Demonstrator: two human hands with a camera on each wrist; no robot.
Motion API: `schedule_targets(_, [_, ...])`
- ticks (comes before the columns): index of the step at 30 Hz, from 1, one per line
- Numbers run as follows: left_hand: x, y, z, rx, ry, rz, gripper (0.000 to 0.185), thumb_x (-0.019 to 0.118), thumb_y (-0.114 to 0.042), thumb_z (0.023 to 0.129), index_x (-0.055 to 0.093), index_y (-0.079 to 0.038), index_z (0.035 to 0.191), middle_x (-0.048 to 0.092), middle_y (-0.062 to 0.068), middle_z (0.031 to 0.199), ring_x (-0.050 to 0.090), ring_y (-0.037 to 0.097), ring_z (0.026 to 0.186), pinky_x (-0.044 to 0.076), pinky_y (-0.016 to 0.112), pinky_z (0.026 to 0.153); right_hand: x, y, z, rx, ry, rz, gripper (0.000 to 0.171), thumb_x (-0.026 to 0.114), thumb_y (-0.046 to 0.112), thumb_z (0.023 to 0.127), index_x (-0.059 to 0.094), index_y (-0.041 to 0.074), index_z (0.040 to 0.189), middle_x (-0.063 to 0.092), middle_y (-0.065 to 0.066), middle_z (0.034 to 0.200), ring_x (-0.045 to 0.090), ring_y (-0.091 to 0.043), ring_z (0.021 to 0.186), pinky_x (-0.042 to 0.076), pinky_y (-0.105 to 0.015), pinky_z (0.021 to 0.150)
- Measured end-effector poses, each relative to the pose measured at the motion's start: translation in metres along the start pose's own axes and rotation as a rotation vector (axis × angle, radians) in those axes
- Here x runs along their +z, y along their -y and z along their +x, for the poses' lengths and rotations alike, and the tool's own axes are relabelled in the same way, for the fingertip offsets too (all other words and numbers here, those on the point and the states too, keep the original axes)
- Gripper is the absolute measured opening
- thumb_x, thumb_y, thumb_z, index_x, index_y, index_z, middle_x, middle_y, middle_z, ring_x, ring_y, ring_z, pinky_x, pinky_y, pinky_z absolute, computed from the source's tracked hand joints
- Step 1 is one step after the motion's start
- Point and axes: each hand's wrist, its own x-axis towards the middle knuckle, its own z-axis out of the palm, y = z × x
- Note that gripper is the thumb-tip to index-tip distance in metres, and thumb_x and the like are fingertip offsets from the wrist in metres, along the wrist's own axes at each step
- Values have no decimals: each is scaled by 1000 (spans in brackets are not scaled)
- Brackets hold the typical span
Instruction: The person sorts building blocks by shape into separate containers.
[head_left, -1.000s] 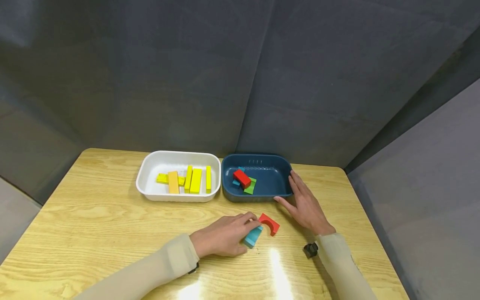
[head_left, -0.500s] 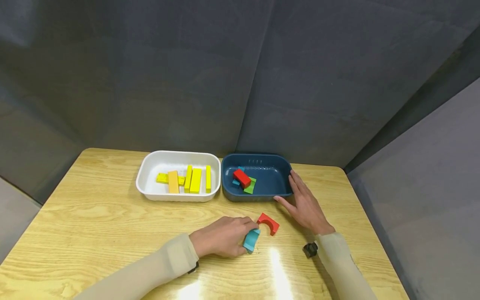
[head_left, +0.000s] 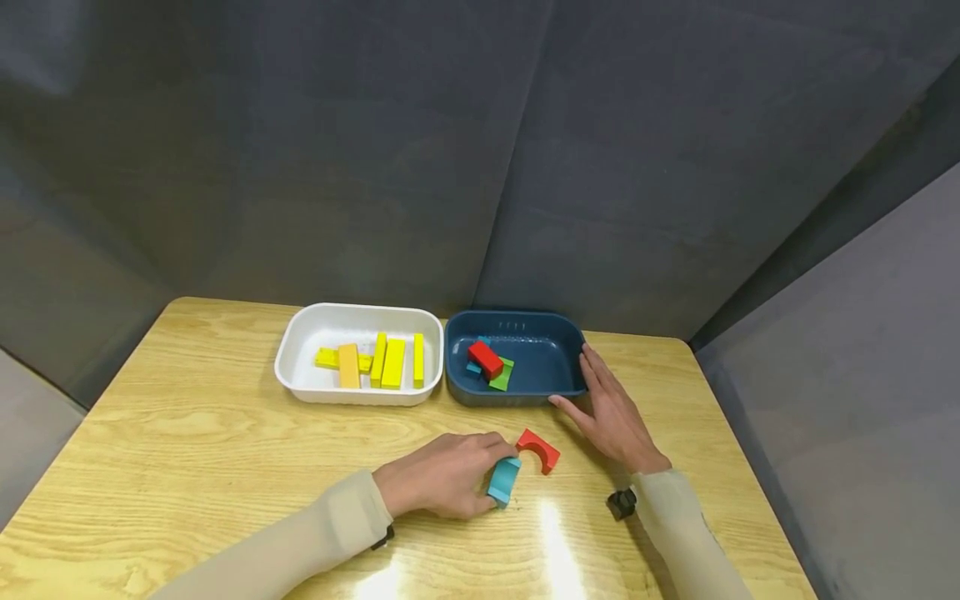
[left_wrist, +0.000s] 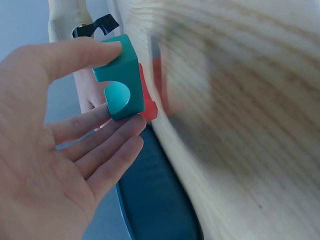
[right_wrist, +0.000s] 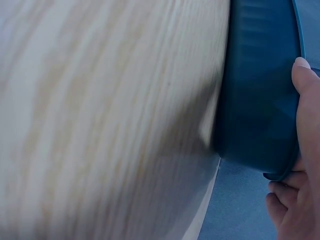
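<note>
From the head view, my left hand (head_left: 442, 477) pinches the blue arch block (head_left: 503, 482) on the worktop (head_left: 187, 433), just beside the red arch block (head_left: 538, 450); my right hand (head_left: 611, 412) lies flat-fingered against the blue tray (head_left: 570, 342). At my left wrist, thumb and fingers (left_wrist: 107, 135) clamp the block; I should grip squarely before lifting. The right wrist view shows fingertips steadying the tray wall.
</note>
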Motion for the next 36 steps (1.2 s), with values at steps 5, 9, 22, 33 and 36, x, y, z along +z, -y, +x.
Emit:
schedule_targets(5, [-9,-2,-1,-6,-18,-16,67,81,-36,93,57,-15,152,64,-4,134,60,4,100,57,23,90,-1,0,0,-6,0,6,102,65,63,100,24,0,170,13,-13,180,26,-41,161,31,-63,126])
schedule_targets(9, [-16,-2,1,-12,-49,-25,68,82,-33,92,57,-14,152,64,-3,135,60,6,98,56,22,89,0,0,-1,-9,-1,13,102,66,63,100,24,1,170,12,-13,180,25,-41,161,31,-63,126])
schedule_targets(22, [-31,4,8,-22,-119,-64,67,83,-30,93,58,-13,152,63,1,138,61,10,92,54,18,77,2,0,-3,-12,-25,32,99,67,59,101,26,0,169,15,-16,179,26,-42,161,32,-65,125])
schedule_targets(33, [-46,4,24,-102,-260,-68,71,83,-37,94,56,-9,154,59,10,152,64,24,129,58,38,105,4,3,-5,-6,-32,38,101,68,60,100,26,-2,168,15,-16,179,27,-43,160,32,-65,124])
schedule_targets(36, [-51,4,30,-126,-316,-62,71,83,-37,95,55,-8,154,59,11,152,65,27,129,60,40,103,5,4,-5,-3,-37,39,101,67,61,101,26,-2,169,15,-15,179,26,-43,160,32,-65,124])
